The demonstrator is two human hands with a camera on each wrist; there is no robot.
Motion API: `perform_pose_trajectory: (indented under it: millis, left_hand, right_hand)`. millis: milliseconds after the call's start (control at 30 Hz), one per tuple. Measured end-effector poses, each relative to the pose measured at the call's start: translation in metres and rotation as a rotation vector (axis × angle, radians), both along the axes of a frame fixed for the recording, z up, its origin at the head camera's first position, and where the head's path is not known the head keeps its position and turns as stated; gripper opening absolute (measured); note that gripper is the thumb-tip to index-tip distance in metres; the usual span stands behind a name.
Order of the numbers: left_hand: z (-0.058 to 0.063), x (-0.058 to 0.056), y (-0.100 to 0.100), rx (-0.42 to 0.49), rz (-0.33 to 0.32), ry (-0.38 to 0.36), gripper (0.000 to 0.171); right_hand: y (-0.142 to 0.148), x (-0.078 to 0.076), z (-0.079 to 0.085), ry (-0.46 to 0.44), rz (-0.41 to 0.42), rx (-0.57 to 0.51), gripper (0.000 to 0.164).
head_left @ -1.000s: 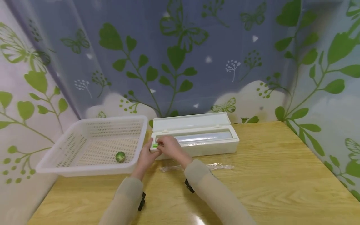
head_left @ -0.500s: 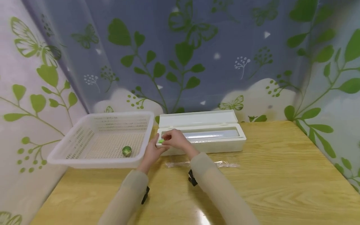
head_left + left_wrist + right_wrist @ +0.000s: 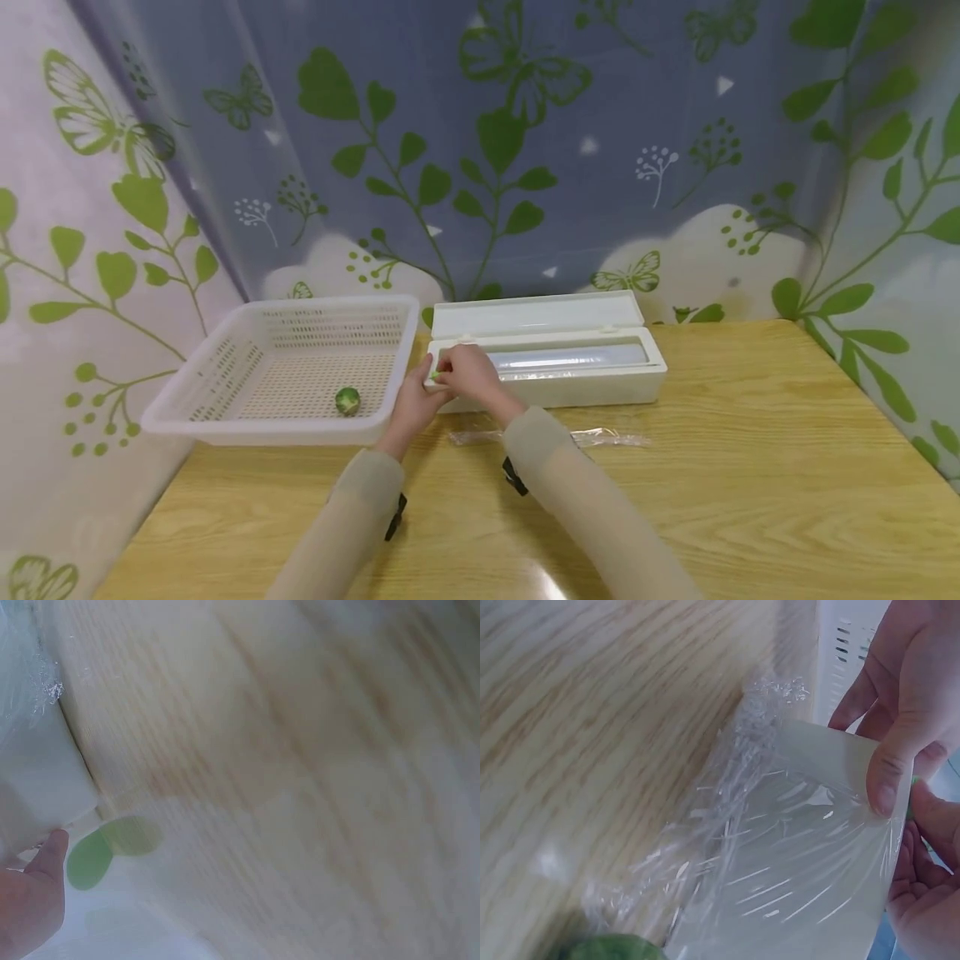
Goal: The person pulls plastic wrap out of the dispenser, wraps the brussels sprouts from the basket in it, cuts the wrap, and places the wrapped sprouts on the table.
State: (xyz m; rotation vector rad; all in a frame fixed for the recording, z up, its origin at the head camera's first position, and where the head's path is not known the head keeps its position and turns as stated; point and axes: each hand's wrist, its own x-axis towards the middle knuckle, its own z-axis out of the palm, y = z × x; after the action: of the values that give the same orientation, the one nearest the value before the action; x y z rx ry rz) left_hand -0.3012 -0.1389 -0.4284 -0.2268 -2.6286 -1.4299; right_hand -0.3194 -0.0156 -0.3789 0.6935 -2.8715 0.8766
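Observation:
A white cling film dispenser lies on the table, lid raised, with a roll of film inside. My left hand grips its left end, thumb pressing the front wall, as the right wrist view shows. At that same end my right hand pinches a small green slide cutter, mostly covered by the fingers. Clear cling film hangs wrinkled over the dispenser's front and spreads onto the table. A green rounded thing shows at the bottom of the right wrist view; the right arm hides that spot in the head view.
Left of the dispenser stands a white plastic basket with a small round green vegetable in it. The wooden table reaches back to a patterned curtain close behind the dispenser.
The head view has shifted, so everything appears farther right. Both hands stay at the dispenser's left end, with the right fingers still at the green slide cutter.

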Motion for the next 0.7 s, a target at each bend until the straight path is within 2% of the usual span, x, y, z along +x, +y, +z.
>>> perform_pose_trajectory:
  millis: [167,300,433,700]
  left_hand:
    - [0.001,-0.001,-0.001,-0.016,-0.011,-0.012,0.073]
    - [0.000,0.000,0.001,-0.021,0.005,-0.027,0.075]
    - [-0.002,0.000,0.002,-0.016,0.017,-0.005,0.075]
    - [-0.002,-0.001,0.000,-0.012,0.007,0.015,0.076]
  right_hand:
    - [-0.001,0.000,0.001,-0.014,-0.023,0.023,0.007]
    - [0.004,-0.002,0.000,-0.023,-0.002,0.035,0.009]
    - [0.010,-0.003,0.002,-0.017,0.025,0.033,0.011]
    - [0.017,-0.003,0.004,-0.024,0.023,0.046,0.012]
